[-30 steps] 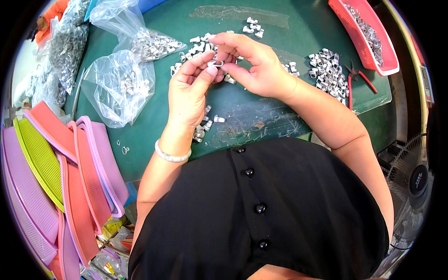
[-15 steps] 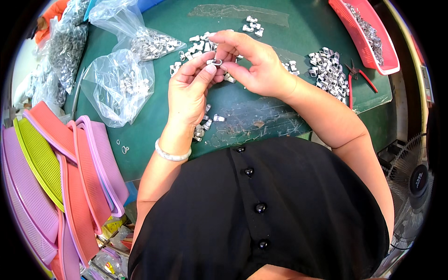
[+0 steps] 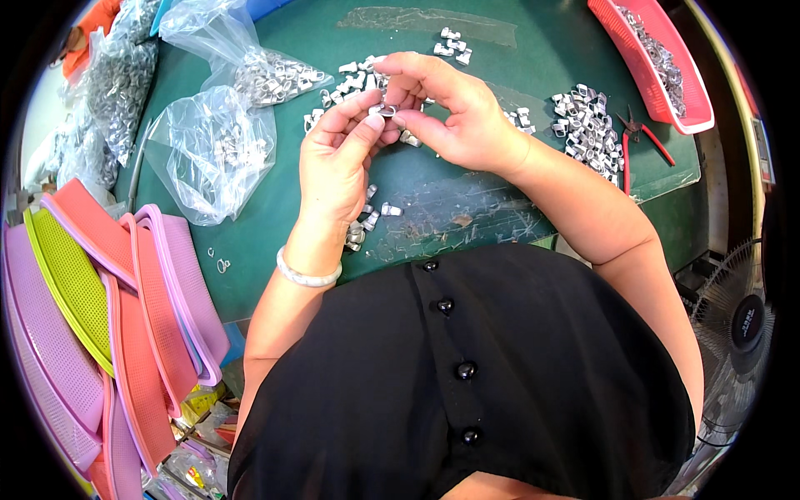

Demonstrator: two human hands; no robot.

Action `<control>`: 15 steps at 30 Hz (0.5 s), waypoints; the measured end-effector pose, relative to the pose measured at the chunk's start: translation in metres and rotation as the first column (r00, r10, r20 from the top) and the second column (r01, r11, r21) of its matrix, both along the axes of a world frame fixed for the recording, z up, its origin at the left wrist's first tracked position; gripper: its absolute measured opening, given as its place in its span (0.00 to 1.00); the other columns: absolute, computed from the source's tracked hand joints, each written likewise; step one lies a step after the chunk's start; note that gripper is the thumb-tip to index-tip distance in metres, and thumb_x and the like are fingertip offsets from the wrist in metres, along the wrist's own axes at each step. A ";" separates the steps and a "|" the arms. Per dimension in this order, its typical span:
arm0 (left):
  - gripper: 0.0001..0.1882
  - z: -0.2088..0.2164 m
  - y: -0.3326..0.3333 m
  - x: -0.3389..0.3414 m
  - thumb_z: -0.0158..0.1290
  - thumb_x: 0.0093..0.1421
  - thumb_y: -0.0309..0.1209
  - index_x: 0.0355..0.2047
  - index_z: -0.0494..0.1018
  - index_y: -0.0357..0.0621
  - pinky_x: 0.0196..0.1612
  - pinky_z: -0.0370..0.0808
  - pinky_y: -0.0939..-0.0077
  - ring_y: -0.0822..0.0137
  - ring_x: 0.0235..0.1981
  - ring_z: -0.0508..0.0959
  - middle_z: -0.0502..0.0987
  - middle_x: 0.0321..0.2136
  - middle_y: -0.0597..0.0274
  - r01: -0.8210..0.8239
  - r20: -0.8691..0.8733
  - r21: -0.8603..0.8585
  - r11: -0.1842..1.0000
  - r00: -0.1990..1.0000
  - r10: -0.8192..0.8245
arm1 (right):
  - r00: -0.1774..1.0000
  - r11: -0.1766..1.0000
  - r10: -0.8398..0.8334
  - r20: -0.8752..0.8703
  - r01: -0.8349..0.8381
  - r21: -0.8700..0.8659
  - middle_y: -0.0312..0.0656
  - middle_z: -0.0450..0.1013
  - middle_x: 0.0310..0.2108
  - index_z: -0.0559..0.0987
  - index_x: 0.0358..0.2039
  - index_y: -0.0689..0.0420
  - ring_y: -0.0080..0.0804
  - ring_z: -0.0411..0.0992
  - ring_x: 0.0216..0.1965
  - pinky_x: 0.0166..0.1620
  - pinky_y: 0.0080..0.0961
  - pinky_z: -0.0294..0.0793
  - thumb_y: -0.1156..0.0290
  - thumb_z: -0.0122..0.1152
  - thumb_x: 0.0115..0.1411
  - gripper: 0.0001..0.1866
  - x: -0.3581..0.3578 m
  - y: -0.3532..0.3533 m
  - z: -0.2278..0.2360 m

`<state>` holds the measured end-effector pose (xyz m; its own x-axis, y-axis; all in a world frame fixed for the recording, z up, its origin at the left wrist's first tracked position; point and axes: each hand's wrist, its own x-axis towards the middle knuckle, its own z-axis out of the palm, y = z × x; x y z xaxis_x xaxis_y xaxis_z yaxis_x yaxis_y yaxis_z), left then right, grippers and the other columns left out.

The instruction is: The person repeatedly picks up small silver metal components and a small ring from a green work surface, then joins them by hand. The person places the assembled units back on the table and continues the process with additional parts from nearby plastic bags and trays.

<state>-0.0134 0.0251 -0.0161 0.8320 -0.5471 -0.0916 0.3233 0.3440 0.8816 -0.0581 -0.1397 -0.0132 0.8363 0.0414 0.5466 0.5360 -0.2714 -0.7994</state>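
Above the green table, my left hand (image 3: pixel 337 162) pinches a small silver metal piece with a loop (image 3: pixel 383 111) between thumb and fingers. My right hand (image 3: pixel 458 121) meets it from the other side, its thumb and fingertips curled in at the loop. The exact grip of the right fingertips is partly hidden. Behind and below the fingers lies a loose pile of similar silver pieces (image 3: pixel 357 81). A few more pieces (image 3: pixel 358 233) rest beside my left wrist, which wears a pale bangle (image 3: pixel 308 271).
Right of my hands sit a larger heap of silver pieces (image 3: pixel 582 125), red-handled pliers (image 3: pixel 635 137) and a pink basket of metal parts (image 3: pixel 692 112). Clear bags of pieces (image 3: pixel 212 158) lie left. Stacked plastic baskets (image 3: pixel 179 283) stand at the near left, a fan (image 3: pixel 725 325) at the right.
The small metal piece has turned slightly between my fingertips, its loop showing more. Both hands stay in nearly the same place.
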 end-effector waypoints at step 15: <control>0.12 -0.004 -0.001 -0.001 0.51 0.56 0.18 0.42 0.71 0.35 0.40 0.75 0.77 0.70 0.34 0.76 0.76 0.34 0.59 -0.030 0.058 -0.050 0.998 0.998 0.033 | 0.999 0.999 -0.033 0.005 0.033 -0.031 0.36 0.71 0.29 0.67 0.52 0.58 0.22 0.69 0.30 0.34 0.19 0.69 0.87 0.55 0.50 0.26 0.000 -0.002 -0.002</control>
